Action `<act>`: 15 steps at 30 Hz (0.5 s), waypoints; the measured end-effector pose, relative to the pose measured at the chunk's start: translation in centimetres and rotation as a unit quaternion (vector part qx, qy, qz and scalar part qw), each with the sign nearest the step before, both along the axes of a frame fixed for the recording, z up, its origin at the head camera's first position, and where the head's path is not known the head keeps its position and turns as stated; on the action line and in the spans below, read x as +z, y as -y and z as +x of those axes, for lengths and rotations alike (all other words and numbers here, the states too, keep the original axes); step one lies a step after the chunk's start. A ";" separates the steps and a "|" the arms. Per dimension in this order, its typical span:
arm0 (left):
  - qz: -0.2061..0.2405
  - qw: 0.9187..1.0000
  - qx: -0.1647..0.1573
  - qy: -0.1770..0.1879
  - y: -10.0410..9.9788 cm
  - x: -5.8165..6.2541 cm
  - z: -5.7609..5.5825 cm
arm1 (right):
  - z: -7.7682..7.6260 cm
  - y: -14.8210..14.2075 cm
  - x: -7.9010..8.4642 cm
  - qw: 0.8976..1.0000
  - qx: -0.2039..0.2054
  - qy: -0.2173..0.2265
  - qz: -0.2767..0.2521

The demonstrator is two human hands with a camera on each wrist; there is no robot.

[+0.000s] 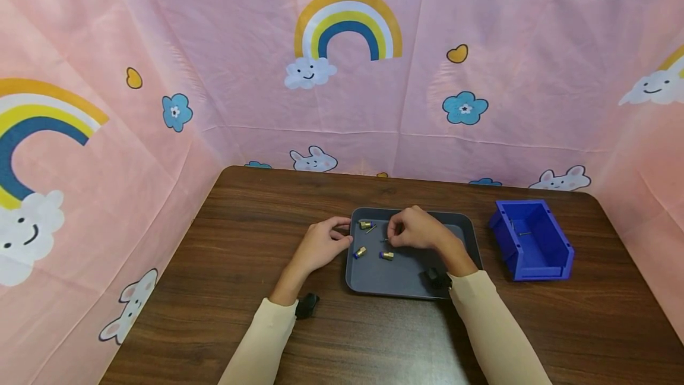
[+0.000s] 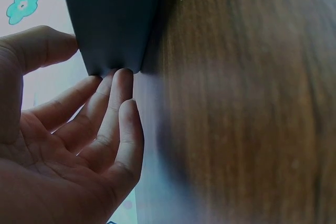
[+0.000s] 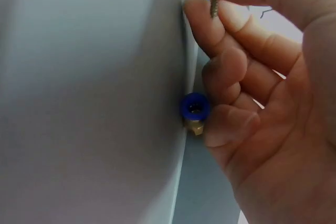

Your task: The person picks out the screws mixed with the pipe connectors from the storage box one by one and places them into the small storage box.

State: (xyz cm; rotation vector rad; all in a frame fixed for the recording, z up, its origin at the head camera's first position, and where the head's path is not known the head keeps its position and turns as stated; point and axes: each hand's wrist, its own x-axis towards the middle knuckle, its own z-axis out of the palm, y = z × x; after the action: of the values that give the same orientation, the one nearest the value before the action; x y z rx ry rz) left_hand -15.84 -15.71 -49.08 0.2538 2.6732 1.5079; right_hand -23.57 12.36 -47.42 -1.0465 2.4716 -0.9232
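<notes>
A dark grey tray (image 1: 406, 281) lies on the table, with brass push-in fittings with blue collars in it: one upper left (image 1: 366, 225), one lower left (image 1: 360, 252) and one nearer the middle (image 1: 387, 256). A loose screw (image 1: 371, 229) lies beside the upper fitting. Over the tray, my right hand (image 1: 419, 229) pinches a small threaded screw (image 3: 214, 8) between thumb and index finger; the other fingers curl loosely. My left hand (image 1: 320, 245) touches the tray's left side with thumb and fingertips, as the left wrist view (image 2: 94, 129) also shows.
A blue open-front bin (image 1: 542, 273) stands right of the tray, with a few thin screws (image 1: 525, 233) inside. The brown wooden table (image 1: 256, 212) is bordered by pink patterned cloth (image 1: 363, 106) at the back and sides.
</notes>
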 end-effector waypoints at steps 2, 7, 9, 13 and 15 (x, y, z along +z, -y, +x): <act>0.000 1.000 0.001 -0.001 0.0 -0.1 0.0 | 0.0 0.0 0.1 1.000 0.002 -0.003 -0.005; 0.000 1.000 0.001 -0.001 0.0 -0.2 -0.1 | -0.2 -0.1 0.1 1.000 0.000 -0.016 -0.022; 0.000 1.000 0.001 -0.001 0.0 -0.2 -0.1 | -0.2 -0.3 0.1 0.999 -0.004 -0.018 -0.031; 0.000 1.000 0.001 0.001 0.0 -0.3 -0.1 | -0.1 -0.5 0.4 0.999 -0.013 -0.017 -0.049; 0.001 1.000 0.000 0.001 0.1 -0.3 -0.1 | 0.1 -0.6 0.6 0.998 -0.020 -0.016 -0.058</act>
State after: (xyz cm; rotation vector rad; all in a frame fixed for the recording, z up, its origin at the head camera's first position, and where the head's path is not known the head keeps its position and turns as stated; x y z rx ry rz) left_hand -15.97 -15.77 -49.38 0.2512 2.6699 1.5096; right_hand -23.51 12.93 -46.83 -1.0610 2.4988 -1.0824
